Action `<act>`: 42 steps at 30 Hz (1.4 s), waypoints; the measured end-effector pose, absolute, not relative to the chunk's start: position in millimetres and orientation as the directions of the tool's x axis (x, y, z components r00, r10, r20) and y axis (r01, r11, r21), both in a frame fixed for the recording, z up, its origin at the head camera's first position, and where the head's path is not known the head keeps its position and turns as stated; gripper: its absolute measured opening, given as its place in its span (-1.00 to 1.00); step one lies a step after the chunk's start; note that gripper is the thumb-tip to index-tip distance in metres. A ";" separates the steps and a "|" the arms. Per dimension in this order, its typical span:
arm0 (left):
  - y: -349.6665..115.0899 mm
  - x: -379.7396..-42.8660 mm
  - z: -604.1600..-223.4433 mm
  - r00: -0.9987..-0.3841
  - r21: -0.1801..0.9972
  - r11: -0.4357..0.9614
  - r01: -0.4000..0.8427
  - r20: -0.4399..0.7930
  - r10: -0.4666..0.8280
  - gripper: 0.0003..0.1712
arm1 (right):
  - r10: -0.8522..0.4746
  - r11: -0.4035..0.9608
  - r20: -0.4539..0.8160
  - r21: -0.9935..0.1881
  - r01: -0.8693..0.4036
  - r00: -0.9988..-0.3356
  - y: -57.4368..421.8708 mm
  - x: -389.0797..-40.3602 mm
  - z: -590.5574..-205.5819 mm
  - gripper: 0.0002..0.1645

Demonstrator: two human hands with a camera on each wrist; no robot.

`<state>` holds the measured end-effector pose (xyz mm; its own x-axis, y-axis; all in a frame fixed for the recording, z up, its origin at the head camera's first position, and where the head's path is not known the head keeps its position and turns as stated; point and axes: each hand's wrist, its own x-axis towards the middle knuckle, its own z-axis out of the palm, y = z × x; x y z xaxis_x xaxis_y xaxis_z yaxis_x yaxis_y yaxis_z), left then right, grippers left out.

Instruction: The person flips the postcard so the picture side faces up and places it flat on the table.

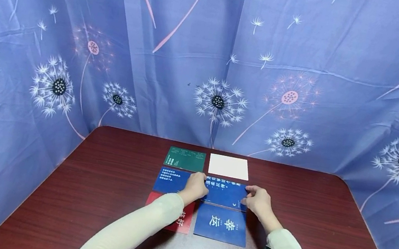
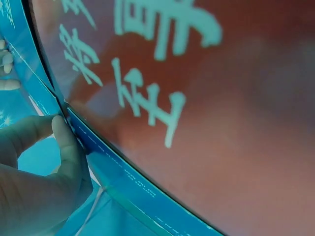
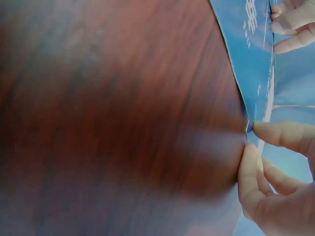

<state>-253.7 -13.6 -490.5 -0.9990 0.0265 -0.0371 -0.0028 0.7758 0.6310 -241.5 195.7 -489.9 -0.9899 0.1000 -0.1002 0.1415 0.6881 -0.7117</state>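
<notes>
A blue card with white writing (image 1: 225, 195) lies in the right column of the middle row, between both hands. My left hand (image 1: 195, 187) pinches its left edge with thumb and forefinger, covering that edge. At the opposite side, my right hand (image 1: 259, 201) pinches the right edge. In the right wrist view, thumb and finger of the right hand (image 3: 278, 182) meet at a corner of the blue card (image 3: 248, 64). To the left sits another blue card (image 1: 170, 183). Below are a red card (image 1: 185, 217), partly hidden by the left sleeve, and a blue card with large white characters (image 1: 221, 225).
Behind the middle row lie a green card (image 1: 185, 159) and a plain white card (image 1: 229, 166). All rest on a dark red wooden table (image 1: 97, 169). A blue curtain with dandelion prints (image 1: 173, 93) hangs around its back and sides.
</notes>
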 end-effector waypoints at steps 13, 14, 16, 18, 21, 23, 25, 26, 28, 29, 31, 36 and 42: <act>-10.7 -253.9 -487.6 -0.999 0.619 0.785 -0.002 -0.035 0.025 -0.52 | 0.045 0.719 -0.086 -0.689 0.092 -0.995 195.9 -240.6 -488.1 -0.44; -10.4 -254.5 -487.4 -0.999 0.623 0.782 -0.004 -0.035 0.022 -0.53 | 0.041 0.720 -0.088 -0.688 0.090 -0.995 195.9 -241.0 -488.1 -0.44; -10.1 -256.4 -486.7 -0.999 0.634 0.773 -0.006 -0.029 0.016 -0.54 | 0.038 0.716 -0.095 -0.692 0.094 -0.995 196.0 -241.5 -487.5 -0.45; -10.5 -258.7 -485.5 -1.000 0.654 0.757 -0.006 -0.024 0.014 -0.56 | 0.041 0.704 -0.110 -0.702 0.107 -0.993 196.0 -242.1 -486.3 -0.46; -12.2 -261.9 -483.9 -0.999 0.690 0.724 -0.010 -0.031 0.016 -0.56 | 0.040 0.683 -0.137 -0.719 0.127 -0.990 196.9 -242.4 -483.7 -0.48; -13.5 -263.9 -482.7 -0.999 0.732 0.681 -0.015 -0.038 0.018 -0.57 | 0.038 0.668 -0.138 -0.733 0.128 -0.990 198.4 -243.0 -481.8 -0.51; -14.2 -265.6 -481.3 -0.999 0.773 0.633 -0.021 -0.041 0.018 -0.57 | 0.035 0.650 -0.131 -0.750 0.122 -0.991 200.9 -244.4 -479.9 -0.53; -14.4 -266.8 -480.7 -0.999 0.794 0.607 -0.021 -0.039 0.016 -0.58 | 0.035 0.642 -0.124 -0.758 0.117 -0.992 202.3 -245.6 -478.8 -0.55; -14.8 -270.2 -480.6 -1.000 0.829 0.558 -0.014 -0.023 0.009 -0.58 | 0.031 0.622 -0.107 -0.776 0.102 -0.994 204.5 -248.6 -476.1 -0.56; -15.4 -271.8 -480.1 -1.000 0.842 0.540 -0.008 -0.014 0.007 -0.58 | 0.029 0.614 -0.101 -0.784 0.097 -0.994 205.0 -251.2 -474.8 -0.57; -16.5 -275.3 -479.2 -1.000 0.861 0.508 0.009 0.011 -0.002 -0.58 | 0.026 0.598 -0.079 -0.797 0.079 -0.997 204.5 -255.9 -470.6 -0.58; -17.6 -284.8 -476.8 -0.999 0.900 0.436 0.032 0.041 -0.012 -0.55 | 0.052 0.547 -0.015 -0.836 0.041 -0.999 202.0 -270.3 -463.2 -0.59; -13.7 -299.5 -476.9 -0.998 0.938 0.345 0.045 0.061 -0.035 -0.55 | 0.119 0.488 0.040 -0.873 0.023 -0.992 206.3 -289.1 -471.1 -0.60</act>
